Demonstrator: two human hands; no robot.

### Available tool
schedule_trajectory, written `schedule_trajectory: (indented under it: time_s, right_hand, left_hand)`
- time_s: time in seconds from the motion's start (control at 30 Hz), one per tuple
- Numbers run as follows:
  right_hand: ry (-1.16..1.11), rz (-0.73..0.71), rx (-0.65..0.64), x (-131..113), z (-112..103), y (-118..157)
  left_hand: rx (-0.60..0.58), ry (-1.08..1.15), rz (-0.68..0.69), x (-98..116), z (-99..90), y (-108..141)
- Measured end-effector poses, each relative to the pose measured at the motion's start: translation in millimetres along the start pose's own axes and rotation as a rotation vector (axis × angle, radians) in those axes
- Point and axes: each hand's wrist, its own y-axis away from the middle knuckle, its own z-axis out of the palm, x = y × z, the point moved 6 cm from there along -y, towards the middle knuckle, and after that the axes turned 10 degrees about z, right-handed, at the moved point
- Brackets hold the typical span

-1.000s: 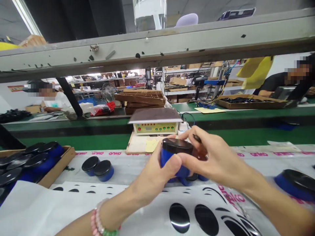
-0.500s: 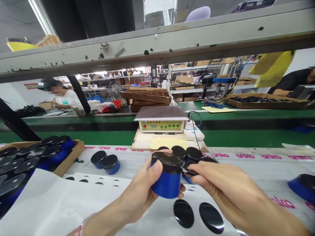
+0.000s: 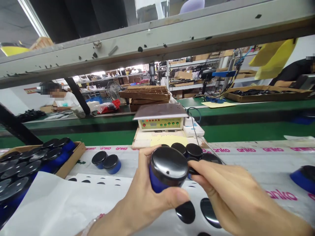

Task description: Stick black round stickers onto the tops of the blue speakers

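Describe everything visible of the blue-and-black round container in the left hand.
The round container has a glossy, plastic-looking black top with a small dark spot near its front edge, and a blue side. Held above the white sheet, it tilts its top toward the camera. The left hand grips it, thumb across the lower front. The right hand is close beside it; contact is unclear.

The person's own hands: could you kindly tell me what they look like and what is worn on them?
The left hand and right hand are bare; no gloves, rings or sleeves show. A bracelet of pink and pale beads is on the left.
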Motion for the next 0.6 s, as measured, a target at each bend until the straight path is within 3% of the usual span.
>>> schedule_trajectory:
  time_s: [0.1,0.17,0.27,0.37,0.6]
  right_hand:
    - [-0.141,0.113,-0.162,14.0,12.0,-5.8]
    - [-0.234,0.135,-0.204,20.0,18.3,-10.1]
    - [-0.302,0.13,-0.188,22.7,22.9,-14.3]
    - [-0.307,0.126,-0.174,20.7,23.7,-14.3]
    - [-0.265,0.057,-0.099,14.2,17.7,-14.5]
  left_hand:
    - [0.011,-0.518,0.305,22.5,-5.8,-6.9]
    - [0.03,-0.778,0.507,37.0,-4.2,-8.5]
    - [0.038,-0.847,0.732,52.9,0.8,-6.3]
    - [0.029,-0.8,0.777,59.6,2.3,-3.7]
    - [-0.021,-0.774,0.67,53.0,-1.5,-0.6]
